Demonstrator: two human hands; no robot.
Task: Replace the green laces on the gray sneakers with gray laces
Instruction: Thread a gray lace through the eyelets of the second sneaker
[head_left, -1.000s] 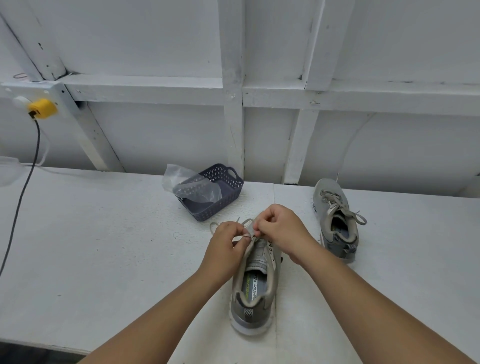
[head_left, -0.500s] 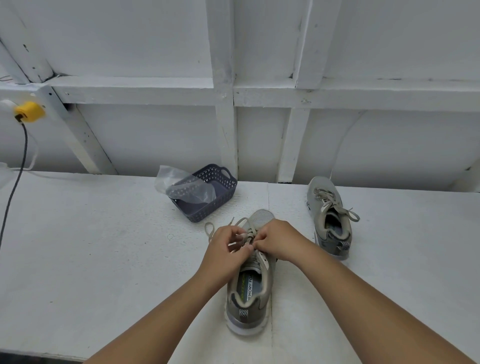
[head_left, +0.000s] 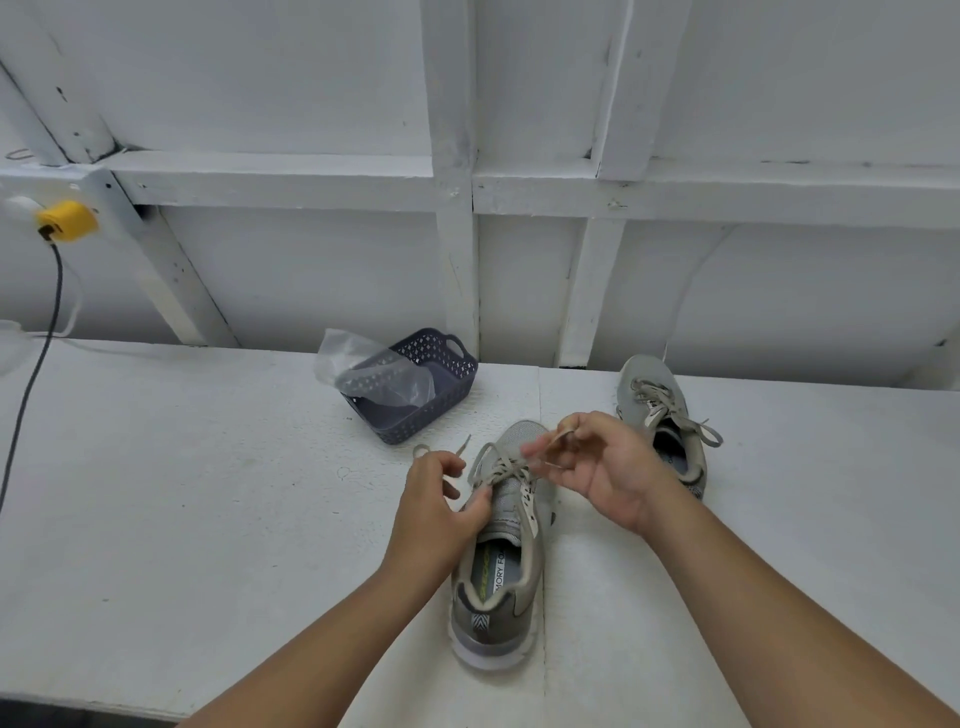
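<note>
Lace (head_left: 501, 467) is pinched by both hands: left (head_left: 434, 512) at 9 o'clock of sneaker (head_left: 501, 566); right (head_left: 605, 467) at 2; fingers curled.

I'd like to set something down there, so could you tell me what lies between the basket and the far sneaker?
In the head view, only bare table separates the basket from the far sneaker.

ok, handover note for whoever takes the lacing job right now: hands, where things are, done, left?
Left hand: pinching a lace strand at the near sneaker.
Right hand: pinching the other lace end, lifted above the toe.
Far sneaker: laced and tied, by the wall.
Basket: holds a plastic bag.
Done: near sneaker's bow undone.
Left: its lace is still threaded.
</note>
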